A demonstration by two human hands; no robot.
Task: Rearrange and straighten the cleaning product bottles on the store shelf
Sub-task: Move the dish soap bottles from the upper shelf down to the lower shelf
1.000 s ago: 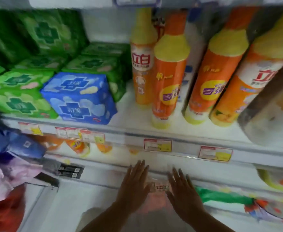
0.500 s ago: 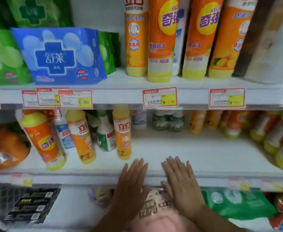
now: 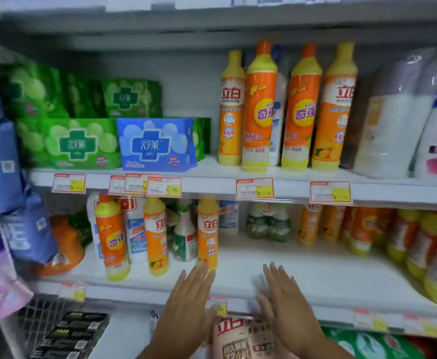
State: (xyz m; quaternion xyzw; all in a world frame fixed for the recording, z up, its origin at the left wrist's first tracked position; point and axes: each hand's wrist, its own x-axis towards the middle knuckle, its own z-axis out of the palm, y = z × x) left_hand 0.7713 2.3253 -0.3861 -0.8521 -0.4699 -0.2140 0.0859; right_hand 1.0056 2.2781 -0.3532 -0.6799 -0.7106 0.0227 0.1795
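Note:
Several tall orange-and-yellow detergent bottles [image 3: 260, 112] stand upright in a row on the upper shelf. On the middle shelf [image 3: 303, 270], an orange bottle [image 3: 111, 237] leans at the left, and two yellow-capped ones [image 3: 156, 237] [image 3: 208, 229] stand nearby among a white bottle [image 3: 134, 229] and a green spray bottle [image 3: 185, 237]. More orange bottles [image 3: 406, 234] crowd the right end. My left hand [image 3: 186, 304] and my right hand [image 3: 287, 307] press flat against the sides of a pink pouch [image 3: 238, 338], at the middle shelf's front edge.
Green and blue pad packs [image 3: 155, 143] fill the upper shelf's left side. Paper rolls [image 3: 393, 125] sit at its right. Blue bags [image 3: 0, 164] hang at the far left. Two green bottles [image 3: 266, 226] stand at the back. Black boxes [image 3: 70, 335] lie at the lower left.
The view has tilted up to show both shelves fully. Both hands have risen from the lower shelf to the middle shelf's edge and spread apart, with the pink pouch between them.

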